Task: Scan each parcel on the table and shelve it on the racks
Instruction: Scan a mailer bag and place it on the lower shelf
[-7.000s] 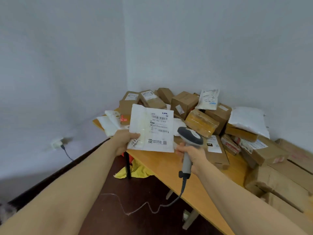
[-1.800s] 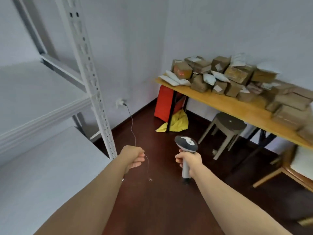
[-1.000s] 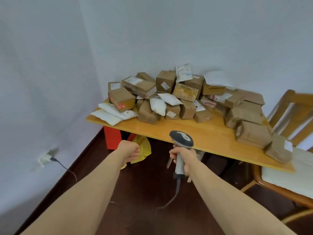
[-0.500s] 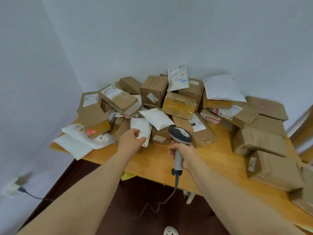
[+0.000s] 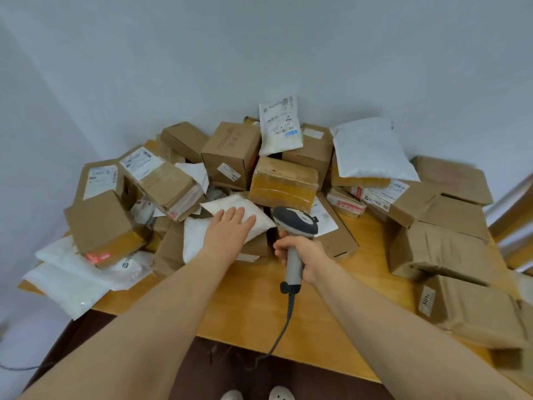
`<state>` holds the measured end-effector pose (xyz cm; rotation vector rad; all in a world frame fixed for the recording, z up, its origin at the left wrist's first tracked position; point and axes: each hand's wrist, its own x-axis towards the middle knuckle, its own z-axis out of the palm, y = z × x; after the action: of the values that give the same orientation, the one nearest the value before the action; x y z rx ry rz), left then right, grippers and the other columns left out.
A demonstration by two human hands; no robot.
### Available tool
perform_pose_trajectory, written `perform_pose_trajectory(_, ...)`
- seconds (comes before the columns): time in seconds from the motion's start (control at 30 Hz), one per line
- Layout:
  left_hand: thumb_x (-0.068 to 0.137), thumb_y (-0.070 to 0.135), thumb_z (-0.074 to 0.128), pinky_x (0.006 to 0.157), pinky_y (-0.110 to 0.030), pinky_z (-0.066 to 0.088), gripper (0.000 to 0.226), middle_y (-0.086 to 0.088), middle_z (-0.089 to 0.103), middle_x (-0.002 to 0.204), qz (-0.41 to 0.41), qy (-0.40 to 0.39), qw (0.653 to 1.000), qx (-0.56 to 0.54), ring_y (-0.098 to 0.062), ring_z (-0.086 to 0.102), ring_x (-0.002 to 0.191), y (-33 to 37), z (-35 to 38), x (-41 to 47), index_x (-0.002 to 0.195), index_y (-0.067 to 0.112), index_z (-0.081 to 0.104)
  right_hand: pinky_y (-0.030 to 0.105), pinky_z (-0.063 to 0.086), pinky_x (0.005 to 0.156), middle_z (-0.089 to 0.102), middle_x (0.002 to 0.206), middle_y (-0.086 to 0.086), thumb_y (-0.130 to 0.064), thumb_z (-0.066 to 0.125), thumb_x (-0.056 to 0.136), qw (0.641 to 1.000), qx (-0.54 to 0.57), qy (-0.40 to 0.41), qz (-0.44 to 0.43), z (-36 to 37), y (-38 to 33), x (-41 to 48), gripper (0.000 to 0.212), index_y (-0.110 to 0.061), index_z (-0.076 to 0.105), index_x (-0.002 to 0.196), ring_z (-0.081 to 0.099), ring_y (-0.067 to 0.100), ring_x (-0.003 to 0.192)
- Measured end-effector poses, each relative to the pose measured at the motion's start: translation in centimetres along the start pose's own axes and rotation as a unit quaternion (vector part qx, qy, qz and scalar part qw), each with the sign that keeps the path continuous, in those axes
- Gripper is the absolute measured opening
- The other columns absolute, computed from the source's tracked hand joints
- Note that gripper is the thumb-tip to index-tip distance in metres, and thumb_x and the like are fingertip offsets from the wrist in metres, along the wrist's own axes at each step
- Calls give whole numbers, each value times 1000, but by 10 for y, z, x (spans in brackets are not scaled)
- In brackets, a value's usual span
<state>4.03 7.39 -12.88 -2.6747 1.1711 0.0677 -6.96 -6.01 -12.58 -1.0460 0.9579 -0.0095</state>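
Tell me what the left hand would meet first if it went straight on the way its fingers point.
The left hand lies with straight fingers on or just over the white padded mailer, so that comes first. Past it, probably the yellow-taped box, though depth is unclear.

2 bare forearms point(image 5: 161, 313) — 2 whitish shoes point(image 5: 281, 394) (toes only)

1. A small parcel-sorting room or mailroom.
2. Cardboard boxes point(image 5: 230, 151) and white mailers point(image 5: 372, 151) (many bearing printed shipping labels) lie heaped on a wooden table point(image 5: 259, 313).
3. A corded barcode scanner point(image 5: 294, 223) is held beside the heap.
4. Bare pale walls point(image 5: 173, 67) meet in a corner behind.
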Motion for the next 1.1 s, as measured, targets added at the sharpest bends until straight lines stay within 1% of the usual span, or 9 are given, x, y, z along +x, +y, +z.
perform_pose_trajectory(0.1,91,4,56,111,-44,30,62,-14,38,151,48,145,988,-34,-31,35,139,-12,-10,-3,148,16,34,30,50,57,70,80,14,6,69,76,1000,-2,7,-4,2,-7,-4,17,-6,67,87,65,19,60)
perform_pose_trajectory(0.2,87,2,64,81,-43,51,44,-16,63,116,-16,289,931,-223,-35,58,106,-32,-30,-5,130,9,60,29,50,56,69,75,13,6,68,78,1000,19,8,-11,6,-18,-13,13,-6,66,83,64,19,59)
perform_pose_trajectory(0.33,100,24,48,73,-36,53,26,-5,65,93,-200,193,736,-617,-23,63,85,-51,-73,-18,115,10,64,30,51,61,69,68,9,3,68,81,998,48,0,-43,22,-36,-23,9,-6,66,82,65,18,58)
perform_pose_trajectory(0.43,97,24,56,72,-39,57,16,-3,67,85,-262,140,613,-732,-23,65,80,-66,-81,-31,99,10,64,30,52,61,72,80,10,-7,74,80,995,61,-13,-79,37,-46,-31,13,-6,67,91,67,21,73)
perform_pose_trajectory(0.57,93,21,62,89,-55,53,10,-12,70,92,-275,132,561,-769,-38,67,95,-78,-75,-44,87,14,66,29,51,57,72,98,14,-10,78,76,992,79,-31,-96,51,-52,-42,28,-5,68,101,68,23,83)
perform_pose_trajectory(0.7,94,16,60,61,-34,57,7,-7,68,87,-265,132,524,-799,-22,65,76,-82,-73,-55,91,12,64,30,51,55,70,88,12,1,77,74,991,79,-16,-105,61,-54,-48,27,-5,62,96,67,22,72)
perform_pose_trajectory(0.83,94,13,60,72,-38,56,9,-11,70,99,-251,110,485,-831,-25,67,88,-89,-74,-64,99,8,65,29,49,51,65,84,12,7,76,73,993,56,9,-105,71,-55,-50,29,-5,58,91,62,22,67)
perform_pose_trajectory(0.97,89,14,66,65,-36,54,17,-12,69,100,-258,87,450,-850,-28,65,90,-100,-79,-70,103,6,66,36,55,63,64,86,12,9,74,73,992,52,9,-119,74,-55,-51,29,-8,54,85,63,25,74)
perform_pose_trajectory(1.1,91,24,57,54,-28,45,17,-12,64,85,-228,80,458,-856,-22,60,67,-112,-86,-73,92,8,63,47,55,85,66,91,15,9,76,70,992,38,-8,-121,74,-54,-52,31,-6,57,89,64,31,88)
